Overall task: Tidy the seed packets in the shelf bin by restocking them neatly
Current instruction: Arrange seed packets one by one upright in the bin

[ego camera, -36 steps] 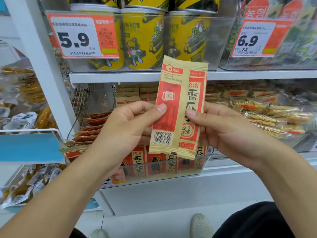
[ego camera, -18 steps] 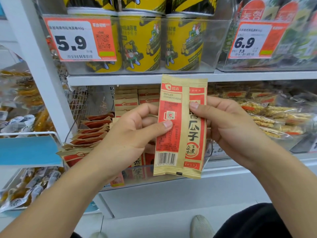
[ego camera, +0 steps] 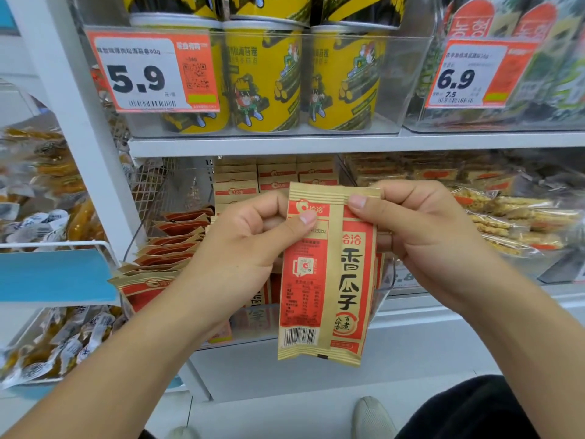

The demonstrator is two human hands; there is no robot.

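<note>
Both hands have slid up to the packet's top edge since a moment ago, and it hangs lower now. Left hand (ego camera: 240, 248) and right hand (ego camera: 424, 229) each pinch the seed packet (ego camera: 326, 274) near its top, mid-frame, in front of the shelf bin (ego camera: 253, 324). With the bottom dangling free, I'd guess it could snag the bin's front lip going in, or topple the leaning packets (ego camera: 164, 248) at centre left.

The seed packet (ego camera: 327, 274) is held upright between the left hand (ego camera: 243, 248) and right hand (ego camera: 424, 236), in front of the shelf bin (ego camera: 253, 321) of packets, below the shelf (ego camera: 316, 144) carrying the cans (ego camera: 262, 77).
</note>
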